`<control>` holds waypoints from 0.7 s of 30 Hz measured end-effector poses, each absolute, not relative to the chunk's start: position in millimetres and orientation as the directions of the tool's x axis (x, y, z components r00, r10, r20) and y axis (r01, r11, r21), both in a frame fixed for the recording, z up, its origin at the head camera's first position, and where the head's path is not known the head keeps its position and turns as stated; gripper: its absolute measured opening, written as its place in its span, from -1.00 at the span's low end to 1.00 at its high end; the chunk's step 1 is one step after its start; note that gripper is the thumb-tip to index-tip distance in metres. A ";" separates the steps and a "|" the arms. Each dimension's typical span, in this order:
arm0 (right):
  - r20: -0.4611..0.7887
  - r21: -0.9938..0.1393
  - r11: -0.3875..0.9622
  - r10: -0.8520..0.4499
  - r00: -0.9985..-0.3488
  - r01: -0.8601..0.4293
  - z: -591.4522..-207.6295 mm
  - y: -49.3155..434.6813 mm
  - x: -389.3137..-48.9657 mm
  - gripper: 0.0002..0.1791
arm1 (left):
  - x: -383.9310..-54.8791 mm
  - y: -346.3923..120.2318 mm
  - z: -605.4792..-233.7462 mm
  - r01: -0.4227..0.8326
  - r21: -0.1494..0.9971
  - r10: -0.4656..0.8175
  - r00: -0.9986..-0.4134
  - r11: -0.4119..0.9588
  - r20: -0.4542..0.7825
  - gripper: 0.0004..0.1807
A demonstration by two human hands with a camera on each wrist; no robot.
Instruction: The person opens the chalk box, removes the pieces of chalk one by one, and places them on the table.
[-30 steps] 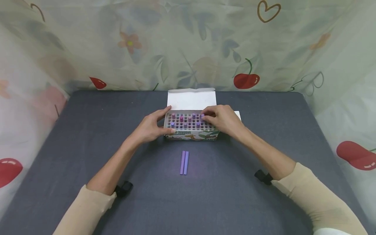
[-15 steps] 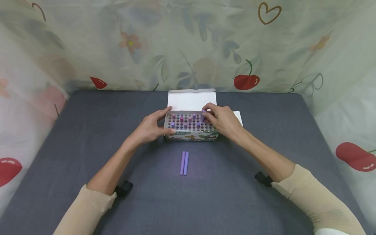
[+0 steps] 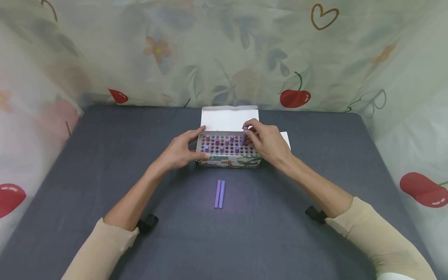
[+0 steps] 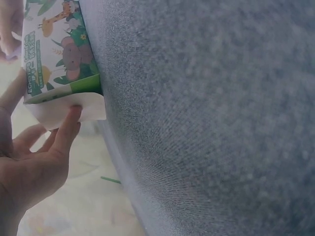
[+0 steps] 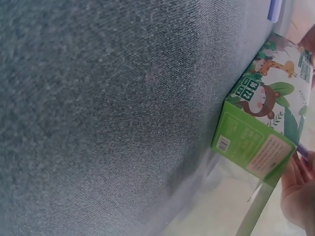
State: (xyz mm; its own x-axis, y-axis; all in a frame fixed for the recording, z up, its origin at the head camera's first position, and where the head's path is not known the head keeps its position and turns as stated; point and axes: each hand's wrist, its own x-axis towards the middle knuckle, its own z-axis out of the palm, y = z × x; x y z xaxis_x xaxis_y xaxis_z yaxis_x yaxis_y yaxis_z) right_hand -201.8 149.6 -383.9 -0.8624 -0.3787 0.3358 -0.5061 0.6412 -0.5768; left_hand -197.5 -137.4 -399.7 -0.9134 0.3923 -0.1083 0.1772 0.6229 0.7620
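A white cardboard box [image 3: 229,161] printed with animals stands on the table, its lid folded back and its top full of round holes. Several pink and purple stick ends poke up from the holes. My left hand [image 3: 180,151] grips the box's left end, thumb at the front and fingers at the back. In the left wrist view, its fingertips [image 4: 74,115] touch a white end flap. My right hand [image 3: 269,142] pinches an upright purple crayon-like stick [image 3: 244,136] over the right part of the holes; its lower end looks to be at the holes.
Two purple crayon-like sticks [image 3: 219,194] lie side by side on the dark grey table [image 3: 266,241] in front of the box. The white lid [image 3: 229,118] stands behind it, and a white flap [image 3: 285,138] sticks out to the right. A patterned curtain [image 3: 224,58] hangs behind.
My right hand has drawn the purple stick upward, so more of its length shows above the holes. My left hand stays on the box.
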 end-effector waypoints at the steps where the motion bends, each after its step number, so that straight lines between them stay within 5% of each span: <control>1: 0.354 -0.574 0.635 -0.377 -0.856 -0.517 -383.7 150.1 -201.9 -0.86 | -197.6 -137.4 -399.5 0.178 0.762 0.394 -0.913 0.623 -0.108 0.02; 21: 0.339 -0.754 0.468 -0.323 -0.884 -0.461 -377.6 155.2 -195.3 -0.85 | -197.8 -137.3 -399.4 0.171 0.761 0.390 -0.914 0.626 -0.115 0.02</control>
State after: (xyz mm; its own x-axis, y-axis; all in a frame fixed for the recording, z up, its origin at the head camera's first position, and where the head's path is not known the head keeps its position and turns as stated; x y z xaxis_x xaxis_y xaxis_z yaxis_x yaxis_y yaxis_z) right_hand -195.3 155.2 -377.6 -0.8836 -0.3230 0.3391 -0.4605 0.4679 -0.7543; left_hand -197.8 -137.3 -399.4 -0.9136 0.3900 -0.1152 0.1710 0.6255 0.7612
